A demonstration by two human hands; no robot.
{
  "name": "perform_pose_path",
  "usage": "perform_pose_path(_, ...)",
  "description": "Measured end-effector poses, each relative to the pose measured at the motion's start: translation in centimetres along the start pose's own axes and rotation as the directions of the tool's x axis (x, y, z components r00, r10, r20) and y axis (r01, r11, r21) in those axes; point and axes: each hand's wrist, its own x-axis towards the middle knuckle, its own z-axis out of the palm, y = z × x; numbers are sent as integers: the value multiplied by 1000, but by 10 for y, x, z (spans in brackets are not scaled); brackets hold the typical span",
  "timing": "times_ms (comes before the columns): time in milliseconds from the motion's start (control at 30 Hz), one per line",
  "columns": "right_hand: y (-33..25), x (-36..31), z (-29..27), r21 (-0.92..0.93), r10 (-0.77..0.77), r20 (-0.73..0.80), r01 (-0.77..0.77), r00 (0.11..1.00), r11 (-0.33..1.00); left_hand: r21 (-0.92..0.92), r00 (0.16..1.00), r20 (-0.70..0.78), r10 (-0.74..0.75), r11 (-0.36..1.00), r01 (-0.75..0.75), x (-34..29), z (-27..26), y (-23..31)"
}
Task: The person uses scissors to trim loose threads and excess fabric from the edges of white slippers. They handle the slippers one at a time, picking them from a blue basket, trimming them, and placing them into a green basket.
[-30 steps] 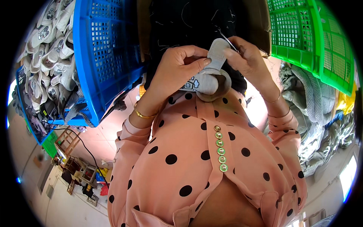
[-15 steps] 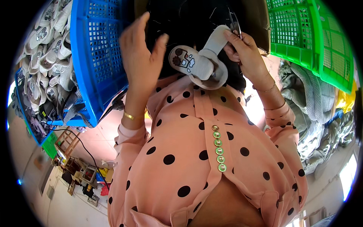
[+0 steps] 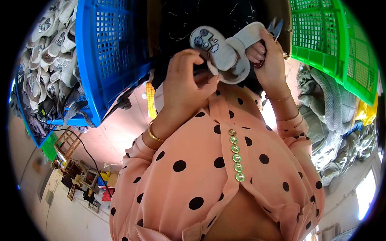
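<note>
A pale fabric slipper (image 3: 225, 56) with a cartoon vehicle on its toe hangs in front of me, over something black. My right hand (image 3: 270, 60) pinches its raised heel flap between thumb and fingers. That same hand also keeps hold of small scissors (image 3: 275, 29), whose blades point up past the thumb. At the slipper's near left side is my left hand (image 3: 185, 78), fingers bent and thumb on the edge of the opening. Part of its grip is hidden by the slipper.
On the left, a blue crate (image 3: 90, 60) stands beside a heap of similar slippers (image 3: 52, 56). A green crate (image 3: 321, 52) is at the upper right, with grey fabric pieces (image 3: 327, 100) below it. Loose thread ends lie on the black surface (image 3: 193, 16).
My left hand has moved right, from open in the air to the slipper's edge. The slipper and my right hand with the scissors have shifted slightly right.
</note>
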Motion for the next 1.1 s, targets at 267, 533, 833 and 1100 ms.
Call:
perform_pose_path(267, 3, -18, 11, 151, -25, 39, 18, 999, 988, -395, 977, -39, -211, 901, 179, 15, 26, -20)
perform_pose_path(533, 5, -35, -9, 202, -37, -93, 55, 995, 978, -720, 962, 73, -263, 654, 234, 24, 35, -31)
perform_pose_path(833, -44, -57, 15, -919, -541, 153, 320, 827, 229, -356, 994, 60, 89, 932, -62, 26, -33, -9)
perform_pose_path(1100, -4, -39, 25, -907, 54, 312, 281, 948, 313, -583, 926, 378, 3, 778, 235, 14, -33, -8)
